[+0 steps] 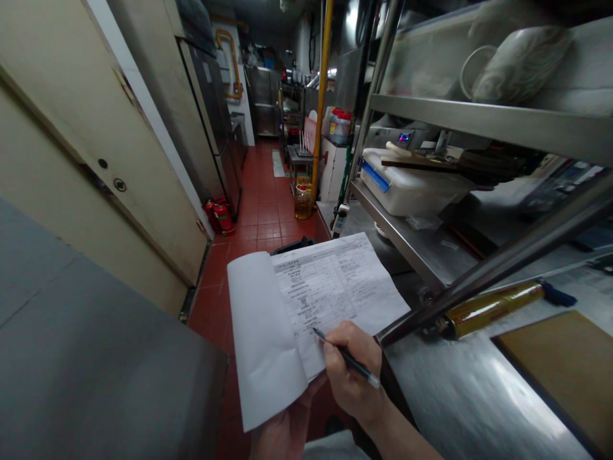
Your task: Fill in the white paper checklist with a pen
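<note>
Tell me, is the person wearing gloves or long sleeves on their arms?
No gloves. Both hands are bare: the right hand and the left hand, with no rings showing on the fingers. The right forearm is bare too, with no sleeve, watch or bracelet in view. The left wrist is out of the picture, so I cannot tell there.

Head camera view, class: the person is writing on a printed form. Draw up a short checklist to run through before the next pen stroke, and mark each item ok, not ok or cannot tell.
1. Pen gripped in right hand: ok.
2. Pen tip on the form: ok.
3. Form held up from below by left hand: ok.
4. Form flat: not ok, its left part is folded back.
5. Print readable: cannot tell, too small.
6. Firm surface under the form: not ok, it is held over the red floor, beside the steel counter.
</note>
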`<state>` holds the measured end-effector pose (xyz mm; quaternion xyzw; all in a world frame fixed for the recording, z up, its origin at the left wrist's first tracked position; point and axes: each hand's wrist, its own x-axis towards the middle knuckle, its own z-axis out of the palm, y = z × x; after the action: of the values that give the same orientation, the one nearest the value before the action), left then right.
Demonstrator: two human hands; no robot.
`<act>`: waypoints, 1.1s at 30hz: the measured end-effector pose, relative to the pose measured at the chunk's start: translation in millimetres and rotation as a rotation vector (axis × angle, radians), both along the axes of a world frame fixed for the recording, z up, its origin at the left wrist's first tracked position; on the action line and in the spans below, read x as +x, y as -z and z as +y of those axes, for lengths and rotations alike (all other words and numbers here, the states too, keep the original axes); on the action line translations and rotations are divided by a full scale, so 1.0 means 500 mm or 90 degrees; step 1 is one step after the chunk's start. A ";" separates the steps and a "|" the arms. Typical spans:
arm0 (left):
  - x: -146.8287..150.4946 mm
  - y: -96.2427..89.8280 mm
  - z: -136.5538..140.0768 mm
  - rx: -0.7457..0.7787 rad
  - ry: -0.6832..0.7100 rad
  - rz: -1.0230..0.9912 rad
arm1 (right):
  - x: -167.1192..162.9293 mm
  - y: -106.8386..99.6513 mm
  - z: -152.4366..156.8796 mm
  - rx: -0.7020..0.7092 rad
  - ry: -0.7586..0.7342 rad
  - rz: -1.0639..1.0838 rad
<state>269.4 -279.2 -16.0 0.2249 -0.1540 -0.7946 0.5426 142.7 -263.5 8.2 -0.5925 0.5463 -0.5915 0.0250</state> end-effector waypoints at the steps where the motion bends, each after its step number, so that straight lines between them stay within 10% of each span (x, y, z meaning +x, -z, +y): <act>1: 0.000 0.000 0.000 0.004 0.000 0.001 | 0.000 -0.001 0.000 0.002 0.005 0.000; 33: 0.001 0.008 0.005 0.048 -0.020 -0.017 | 0.011 0.006 -0.006 0.025 -0.057 -0.009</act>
<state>269.9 -276.5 -20.2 0.2579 -0.1278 -0.7881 0.5442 148.0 -266.8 5.2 -0.6113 0.5308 -0.5831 0.0669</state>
